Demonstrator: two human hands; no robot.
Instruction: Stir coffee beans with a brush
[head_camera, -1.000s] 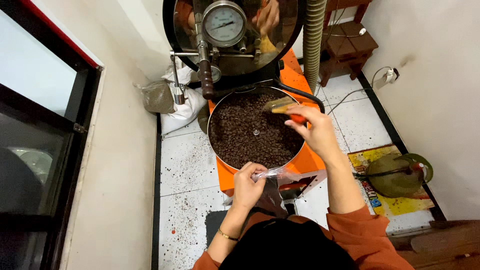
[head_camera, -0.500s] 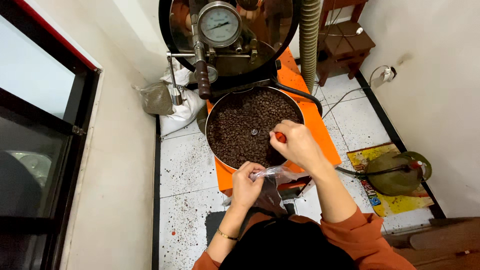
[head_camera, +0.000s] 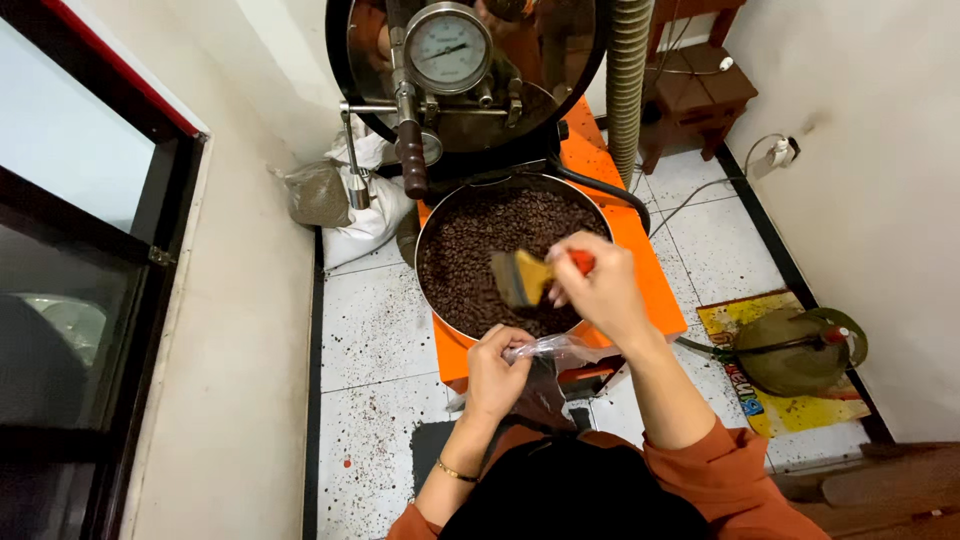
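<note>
Right hand (head_camera: 598, 290): closed around the orange handle of a small scoop (head_camera: 522, 278), held just over the near rim of the round tray (head_camera: 430, 250). The scoop's yellowish blade tilts down toward the left; whether it carries any beans cannot be told.

Left hand (head_camera: 497, 372): closed, pinching the mouth of a clear plastic bag (head_camera: 560, 350) just below the tray's front edge. The bag lies slack between the two hands and looks empty or nearly so.

Coffee beans (head_camera: 480, 240): dark, roasted, filling the tray in an even layer. Judged from this, scooping into the bag is at an early stage; nearly all the beans remain in the tray.

Roaster drum (head_camera: 560, 70): polished metal front with a round gauge (head_camera: 447, 48) and a wooden-handled lever (head_camera: 412, 160), overhanging the tray's far side. The orange base (head_camera: 650, 280) juts out at the right.

Open room: narrow. White wall close on the left, ribbed hose (head_camera: 628, 80) and a cable to the right, sacks (head_camera: 345, 195) in the far-left corner. Speckled tile floor (head_camera: 370, 330) shows to the left of the tray; a dark green lidded pot (head_camera: 790, 350) sits on a yellow mat by the right wall.
</note>
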